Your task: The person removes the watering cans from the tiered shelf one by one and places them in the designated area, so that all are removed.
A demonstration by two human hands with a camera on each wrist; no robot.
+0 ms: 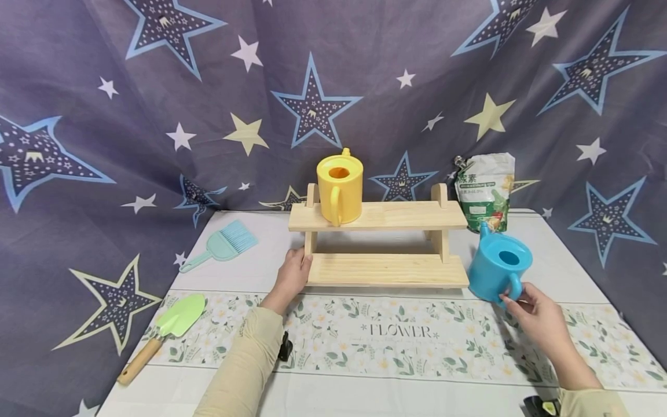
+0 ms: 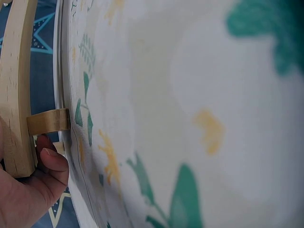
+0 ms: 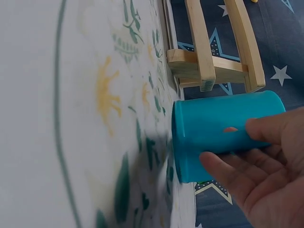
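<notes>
A two-tier wooden shelf [image 1: 385, 271] stands at the middle of the table. The left hand [image 1: 292, 274] grips the left end of its lower board; in the left wrist view the fingers of this hand [image 2: 38, 185] curl round the board's end [image 2: 15, 95]. A yellow watering can [image 1: 348, 194] sits upright on the upper board, at the left. Right of the shelf is a blue watering can [image 1: 492, 269], slightly tilted, its handle held by the right hand [image 1: 542, 318]. The right wrist view shows that hand [image 3: 261, 175] at the blue can [image 3: 213, 123], close to the shelf [image 3: 204, 47].
A white and green pouch [image 1: 484, 194] stands behind the blue can. On the left lie a light blue brush with a dustpan-like handle [image 1: 221, 246] and a green trowel with a wooden grip [image 1: 179, 315]. A starry cloth hangs behind the table.
</notes>
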